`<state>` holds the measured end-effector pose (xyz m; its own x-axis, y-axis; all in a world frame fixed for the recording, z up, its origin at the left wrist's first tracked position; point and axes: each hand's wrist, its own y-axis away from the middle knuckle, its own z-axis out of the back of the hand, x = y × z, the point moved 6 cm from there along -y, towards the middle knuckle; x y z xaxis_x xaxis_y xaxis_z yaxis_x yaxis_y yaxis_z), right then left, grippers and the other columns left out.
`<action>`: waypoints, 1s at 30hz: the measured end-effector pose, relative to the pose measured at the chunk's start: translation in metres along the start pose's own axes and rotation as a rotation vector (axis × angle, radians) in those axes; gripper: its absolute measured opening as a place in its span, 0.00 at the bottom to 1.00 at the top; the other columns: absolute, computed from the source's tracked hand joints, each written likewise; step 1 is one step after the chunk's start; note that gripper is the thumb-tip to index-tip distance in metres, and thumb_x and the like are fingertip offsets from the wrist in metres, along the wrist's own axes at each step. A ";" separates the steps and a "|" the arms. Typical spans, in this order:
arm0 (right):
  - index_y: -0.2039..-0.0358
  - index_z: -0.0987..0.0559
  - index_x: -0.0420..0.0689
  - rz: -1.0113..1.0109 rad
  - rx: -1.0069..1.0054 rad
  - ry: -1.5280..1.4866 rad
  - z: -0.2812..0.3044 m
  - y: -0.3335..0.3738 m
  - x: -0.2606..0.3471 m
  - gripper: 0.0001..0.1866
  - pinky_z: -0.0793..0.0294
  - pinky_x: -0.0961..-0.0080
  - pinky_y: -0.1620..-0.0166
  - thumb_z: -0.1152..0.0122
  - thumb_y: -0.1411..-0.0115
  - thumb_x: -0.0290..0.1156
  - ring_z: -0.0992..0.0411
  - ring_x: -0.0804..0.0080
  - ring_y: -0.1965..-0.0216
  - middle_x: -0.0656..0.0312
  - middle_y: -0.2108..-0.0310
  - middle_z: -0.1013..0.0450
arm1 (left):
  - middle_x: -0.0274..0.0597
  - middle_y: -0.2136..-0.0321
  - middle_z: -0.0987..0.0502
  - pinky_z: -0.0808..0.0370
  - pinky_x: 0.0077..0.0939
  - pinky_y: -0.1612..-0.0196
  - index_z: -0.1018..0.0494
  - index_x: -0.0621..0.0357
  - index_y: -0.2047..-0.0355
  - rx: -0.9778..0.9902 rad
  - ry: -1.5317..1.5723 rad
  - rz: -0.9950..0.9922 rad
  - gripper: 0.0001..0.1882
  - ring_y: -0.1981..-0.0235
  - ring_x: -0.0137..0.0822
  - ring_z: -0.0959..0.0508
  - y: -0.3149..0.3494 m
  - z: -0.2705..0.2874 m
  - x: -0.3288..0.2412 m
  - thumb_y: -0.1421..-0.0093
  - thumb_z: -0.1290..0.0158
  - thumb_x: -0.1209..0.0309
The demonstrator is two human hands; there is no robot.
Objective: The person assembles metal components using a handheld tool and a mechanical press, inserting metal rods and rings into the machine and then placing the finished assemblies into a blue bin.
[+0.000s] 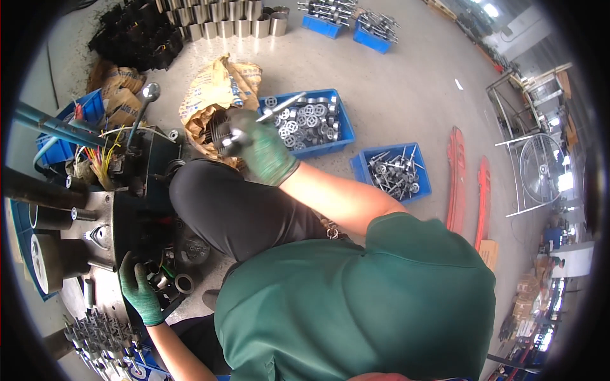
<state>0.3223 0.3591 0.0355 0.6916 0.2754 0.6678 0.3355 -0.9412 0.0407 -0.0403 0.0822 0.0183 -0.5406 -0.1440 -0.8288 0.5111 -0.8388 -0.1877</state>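
My right hand (270,152), in a green glove with a dark coated palm, is closed around a metal shaft (283,106) above an opened brown paper sack (219,89). The shaft's bright end sticks out toward a blue crate. Dark ribbed pieces (219,130) show at the sack's mouth beside my fingers; whether one belongs to the shaft I cannot tell. Lower left, my left hand (141,295), gloved alike, is open, thumb and fingers apart, at the edge of a metal machine table (105,238). Nothing shows in it.
Past the sack, one blue crate (346,124) holds round metal parts, another (422,184) shafts. A lever (135,117) and coloured wires (100,165) rise from the machine. Shafted parts (105,340) stand lower left. Steel cylinders (241,26), red bars (456,181) and a fan (540,168) stand farther off.
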 end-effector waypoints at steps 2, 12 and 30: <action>0.54 0.23 0.44 -0.156 -0.325 0.001 0.091 -0.009 -0.012 0.16 0.17 0.68 0.66 0.32 0.38 0.37 0.22 0.64 0.66 0.57 0.64 0.24 | 0.45 0.50 0.21 0.24 0.29 0.45 0.28 0.65 0.38 0.028 -0.093 -0.036 0.21 0.52 0.34 0.22 0.002 0.001 -0.008 0.28 0.47 0.69; 0.54 0.21 0.46 0.221 -1.636 -0.013 0.621 0.188 0.116 0.20 0.21 0.53 0.59 0.33 0.38 0.48 0.23 0.60 0.65 0.59 0.61 0.21 | 0.46 0.47 0.21 0.25 0.31 0.42 0.28 0.66 0.39 0.140 -0.160 -0.024 0.20 0.48 0.36 0.22 -0.003 -0.010 0.004 0.28 0.48 0.72; 0.48 0.21 0.39 0.486 -0.003 1.136 0.129 -0.071 0.002 0.15 0.21 0.69 0.59 0.38 0.35 0.27 0.21 0.65 0.63 0.56 0.60 0.20 | 0.46 0.55 0.21 0.20 0.30 0.54 0.23 0.68 0.49 -0.644 -0.088 -0.053 0.14 0.58 0.37 0.20 0.040 0.107 -0.033 0.34 0.47 0.77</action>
<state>0.3825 0.4518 -0.0615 -0.2043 -0.4281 0.8803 0.1968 -0.8989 -0.3914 -0.0739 -0.0032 0.0944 -0.6151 -0.1765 -0.7684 0.7655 -0.3670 -0.5285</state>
